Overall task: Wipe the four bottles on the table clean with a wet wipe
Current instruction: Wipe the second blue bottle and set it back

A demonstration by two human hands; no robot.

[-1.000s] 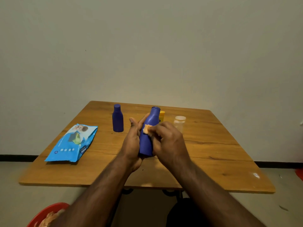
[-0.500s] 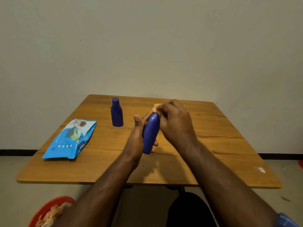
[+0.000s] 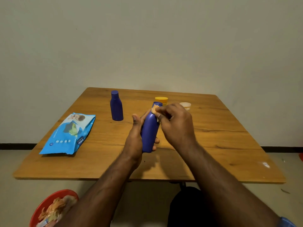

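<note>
My left hand (image 3: 135,140) grips the lower body of a large blue bottle (image 3: 149,133), held tilted above the wooden table (image 3: 213,128). My right hand (image 3: 175,123) pinches a crumpled wet wipe (image 3: 154,109) against the bottle's neck, near its cap. A smaller blue bottle (image 3: 116,106) stands upright to the left. Behind my hands a yellow-capped bottle (image 3: 161,100) and a small clear bottle with a pale cap (image 3: 185,105) stand, both partly hidden.
A blue pack of wet wipes (image 3: 68,134) lies on the table's left side. On the floor at the lower left sits a red bin (image 3: 49,208) with used wipes in it. A plain wall rises behind the table.
My right hand has slid the wipe from the bottle's middle up over the cap, then down to the neck. The yellow-capped and clear bottles show again behind it.
</note>
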